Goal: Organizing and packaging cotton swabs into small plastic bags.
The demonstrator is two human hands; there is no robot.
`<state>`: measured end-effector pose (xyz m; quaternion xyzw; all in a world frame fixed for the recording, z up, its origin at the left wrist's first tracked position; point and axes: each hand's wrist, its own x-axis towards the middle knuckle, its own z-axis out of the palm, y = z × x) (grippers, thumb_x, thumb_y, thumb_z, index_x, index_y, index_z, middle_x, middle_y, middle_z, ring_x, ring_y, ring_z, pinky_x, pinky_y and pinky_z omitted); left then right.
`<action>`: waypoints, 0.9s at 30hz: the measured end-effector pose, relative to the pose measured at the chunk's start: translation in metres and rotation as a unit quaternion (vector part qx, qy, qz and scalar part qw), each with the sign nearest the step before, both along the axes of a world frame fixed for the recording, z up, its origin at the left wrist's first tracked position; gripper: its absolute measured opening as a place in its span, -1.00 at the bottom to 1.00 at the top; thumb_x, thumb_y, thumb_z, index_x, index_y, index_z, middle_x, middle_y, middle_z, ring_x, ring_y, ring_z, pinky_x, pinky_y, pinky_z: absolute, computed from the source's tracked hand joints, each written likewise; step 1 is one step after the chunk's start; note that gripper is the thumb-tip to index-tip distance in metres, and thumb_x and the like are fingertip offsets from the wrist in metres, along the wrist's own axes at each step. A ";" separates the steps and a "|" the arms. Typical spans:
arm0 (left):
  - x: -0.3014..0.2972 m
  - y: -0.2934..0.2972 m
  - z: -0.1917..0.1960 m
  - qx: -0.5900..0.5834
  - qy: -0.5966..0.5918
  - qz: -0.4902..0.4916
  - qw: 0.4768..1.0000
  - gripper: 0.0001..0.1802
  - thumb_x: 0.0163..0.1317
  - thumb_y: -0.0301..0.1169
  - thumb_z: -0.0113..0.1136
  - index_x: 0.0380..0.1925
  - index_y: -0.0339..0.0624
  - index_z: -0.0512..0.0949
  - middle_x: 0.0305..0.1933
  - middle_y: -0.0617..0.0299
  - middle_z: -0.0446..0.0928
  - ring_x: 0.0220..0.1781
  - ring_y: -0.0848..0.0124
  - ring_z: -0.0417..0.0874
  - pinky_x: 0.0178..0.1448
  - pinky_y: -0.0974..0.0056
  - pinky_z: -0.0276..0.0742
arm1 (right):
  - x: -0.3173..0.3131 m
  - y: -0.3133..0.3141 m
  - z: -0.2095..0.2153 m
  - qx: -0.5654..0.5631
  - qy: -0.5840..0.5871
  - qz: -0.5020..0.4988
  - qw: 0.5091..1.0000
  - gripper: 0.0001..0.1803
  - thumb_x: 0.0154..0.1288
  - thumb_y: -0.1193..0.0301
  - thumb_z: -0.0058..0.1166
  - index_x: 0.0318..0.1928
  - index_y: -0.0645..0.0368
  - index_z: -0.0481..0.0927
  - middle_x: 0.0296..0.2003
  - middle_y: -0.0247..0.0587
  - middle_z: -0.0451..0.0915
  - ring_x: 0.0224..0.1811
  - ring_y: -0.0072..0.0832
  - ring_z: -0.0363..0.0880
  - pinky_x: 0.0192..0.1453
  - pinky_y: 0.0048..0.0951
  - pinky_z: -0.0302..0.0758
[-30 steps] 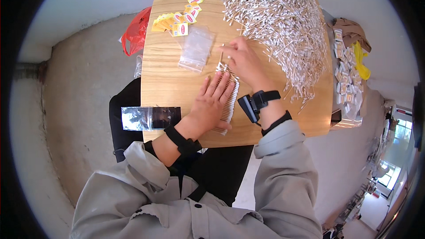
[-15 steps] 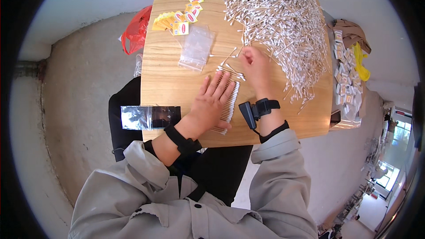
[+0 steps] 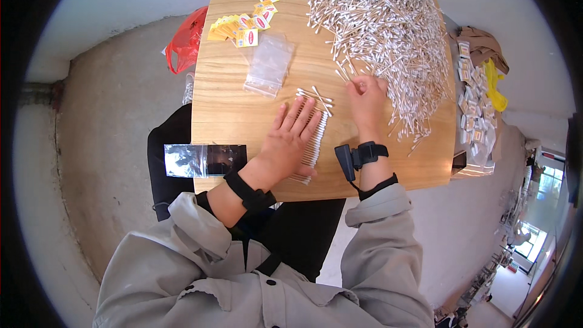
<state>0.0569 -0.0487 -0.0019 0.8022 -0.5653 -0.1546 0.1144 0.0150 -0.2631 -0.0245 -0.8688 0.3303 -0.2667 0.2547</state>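
Observation:
My left hand (image 3: 284, 144) lies flat, fingers stretched, over a neat row of cotton swabs (image 3: 317, 140). The swabs' white tips show along the hand's right side, and the palm hides much of the row. A few loose swabs (image 3: 323, 98) lie crosswise just beyond the row. At the near left edge of a big heap of cotton swabs (image 3: 382, 21), my right hand (image 3: 368, 100) is closed in a pinch. Several swabs stick out by its fingertips; how many it grips is hard to make out.
Clear zip bags (image 3: 269, 65) and small yellow-and-white packets (image 3: 246, 29) lie on the wooden table (image 3: 231, 109) at the left. A shiny, partly dark pouch (image 3: 206, 161) overhangs the left edge. Small white packs (image 3: 470, 109) stand right of the table; a red bag (image 3: 185, 42) is at its left.
My right hand has moved right and a little nearer, to the heap's edge. Loose swabs that lay left of its fingers have shifted closer to the row. The left hand stays still.

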 end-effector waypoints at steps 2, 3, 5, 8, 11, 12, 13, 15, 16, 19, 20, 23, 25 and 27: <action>0.000 0.001 -0.001 -0.004 0.001 0.003 1.000 0.42 -0.36 0.33 0.38 0.44 -0.21 -0.03 0.55 -0.05 -0.13 0.58 0.03 -0.19 0.57 -0.05 -0.31 | 0.000 0.002 0.001 -0.090 -0.023 -0.046 0.995 -0.87 0.06 0.47 0.29 -0.35 0.19 0.62 -0.26 -0.14 0.46 -0.35 -0.30 0.57 -0.21 -0.36 0.54; 0.000 0.001 -0.001 -0.008 0.000 0.005 1.000 0.41 -0.35 0.33 0.38 0.44 -0.21 -0.03 0.55 -0.04 -0.13 0.58 0.03 -0.19 0.57 -0.05 -0.31 | 0.001 0.003 0.004 -0.156 -0.033 -0.072 0.985 -0.85 0.07 0.47 0.29 -0.32 0.19 0.63 -0.27 -0.14 0.47 -0.34 -0.31 0.56 -0.21 -0.37 0.54; 0.000 0.000 -0.001 -0.014 0.002 0.000 1.000 0.41 -0.34 0.34 0.37 0.44 -0.21 -0.03 0.55 -0.04 -0.13 0.58 0.03 -0.19 0.57 -0.06 -0.31 | 0.001 0.000 0.003 -0.222 -0.044 -0.100 0.969 -0.84 0.08 0.46 0.29 -0.30 0.19 0.63 -0.27 -0.14 0.48 -0.34 -0.31 0.56 -0.20 -0.37 0.53; -0.001 -0.004 0.001 -0.012 0.006 -0.007 1.000 0.40 -0.33 0.34 0.36 0.44 -0.20 -0.02 0.55 -0.03 -0.14 0.59 0.04 -0.19 0.57 -0.06 -0.32 | -0.001 -0.004 -0.004 0.030 -0.016 0.014 0.999 -0.85 0.12 0.46 0.26 -0.27 0.18 0.65 -0.31 -0.15 0.52 -0.34 -0.33 0.56 -0.21 -0.39 0.52; 0.000 0.000 0.001 0.000 0.008 0.001 1.000 0.38 -0.30 0.35 0.34 0.44 -0.20 -0.01 0.55 -0.03 -0.14 0.59 0.05 -0.20 0.56 -0.08 -0.32 | 0.003 0.021 0.001 0.084 -0.047 0.059 0.994 -0.88 0.17 0.45 0.23 -0.27 0.16 0.68 -0.36 -0.18 0.54 -0.36 -0.34 0.57 -0.22 -0.41 0.52; 0.000 0.000 0.001 -0.001 0.010 0.004 1.000 0.37 -0.29 0.35 0.33 0.44 -0.19 -0.01 0.55 -0.04 -0.15 0.59 0.05 -0.20 0.56 -0.09 -0.32 | 0.000 0.026 0.004 0.093 -0.035 0.079 0.992 -0.88 0.19 0.44 0.21 -0.25 0.14 0.68 -0.34 -0.17 0.55 -0.36 -0.34 0.57 -0.23 -0.41 0.52; 0.000 0.001 0.001 0.001 0.010 0.005 1.000 0.37 -0.29 0.35 0.33 0.44 -0.19 -0.01 0.55 -0.04 -0.15 0.59 0.05 -0.20 0.56 -0.09 -0.32 | -0.001 0.029 0.006 0.103 -0.023 0.098 0.990 -0.88 0.22 0.44 0.19 -0.23 0.13 0.69 -0.33 -0.17 0.55 -0.35 -0.34 0.58 -0.23 -0.41 0.52; -0.002 -0.001 0.003 -0.006 -0.004 0.001 1.000 0.36 -0.26 0.36 0.31 0.44 -0.21 -0.02 0.55 -0.05 -0.16 0.59 0.07 -0.19 0.56 -0.10 -0.32 | -0.007 0.024 0.007 0.133 -0.005 0.127 0.983 -0.85 0.24 0.44 0.17 -0.18 0.13 0.68 -0.30 -0.17 0.55 -0.33 -0.37 0.57 -0.21 -0.42 0.51; -0.002 -0.002 0.004 -0.005 -0.003 -0.002 1.000 0.36 -0.26 0.36 0.31 0.44 -0.21 -0.02 0.55 -0.05 -0.16 0.59 0.07 -0.19 0.56 -0.10 -0.32 | -0.009 0.022 0.007 0.163 0.014 0.157 0.974 -0.83 0.26 0.44 0.15 -0.14 0.14 0.66 -0.28 -0.16 0.55 -0.30 -0.39 0.57 -0.19 -0.44 0.51; -0.002 -0.008 0.009 -0.025 -0.003 0.007 1.000 0.39 -0.27 0.39 0.29 0.44 -0.27 -0.02 0.55 -0.06 -0.16 0.59 0.09 -0.18 0.55 -0.10 -0.32 | -0.009 0.022 0.003 0.220 -0.070 0.083 0.969 -0.78 0.29 0.45 0.13 -0.07 0.17 0.62 -0.22 -0.22 0.54 -0.25 -0.47 0.54 -0.14 -0.49 0.48; -0.001 -0.012 0.009 -0.041 -0.006 0.020 0.999 0.41 -0.28 0.41 0.28 0.43 -0.30 -0.03 0.55 -0.06 -0.16 0.59 0.11 -0.18 0.55 -0.10 -0.32 | -0.009 0.023 0.003 0.220 -0.070 0.083 0.969 -0.78 0.29 0.45 0.13 -0.07 0.17 0.62 -0.22 -0.22 0.54 -0.25 -0.47 0.54 -0.14 -0.49 0.48; 0.010 -0.024 0.009 -0.022 -0.019 0.024 0.999 0.44 -0.30 0.44 0.25 0.43 -0.34 -0.05 0.56 -0.06 -0.17 0.59 0.13 -0.18 0.55 -0.09 -0.33 | -0.015 0.025 -0.001 0.250 -0.152 0.039 0.956 -0.77 0.30 0.47 0.11 -0.05 0.21 0.60 -0.21 -0.31 0.54 -0.21 -0.53 0.51 -0.11 -0.52 0.46; 0.015 -0.028 0.007 0.013 -0.030 0.016 0.999 0.45 -0.30 0.45 0.24 0.43 -0.35 -0.06 0.56 -0.05 -0.17 0.59 0.15 -0.18 0.55 -0.08 -0.32 | -0.026 0.025 -0.008 0.241 -0.145 0.022 0.959 -0.79 0.28 0.47 0.13 -0.08 0.22 0.61 -0.22 -0.33 0.53 -0.18 -0.54 0.50 -0.10 -0.51 0.46; 0.020 -0.027 0.003 0.000 -0.016 -0.003 1.000 0.47 -0.33 0.41 0.28 0.41 -0.43 -0.05 0.54 -0.10 -0.13 0.58 0.10 -0.13 0.54 -0.10 -0.26 | -0.034 0.025 -0.008 0.247 -0.114 0.016 0.962 -0.78 0.24 0.48 0.17 -0.10 0.20 0.62 -0.23 -0.30 0.51 -0.17 -0.52 0.49 -0.09 -0.50 0.46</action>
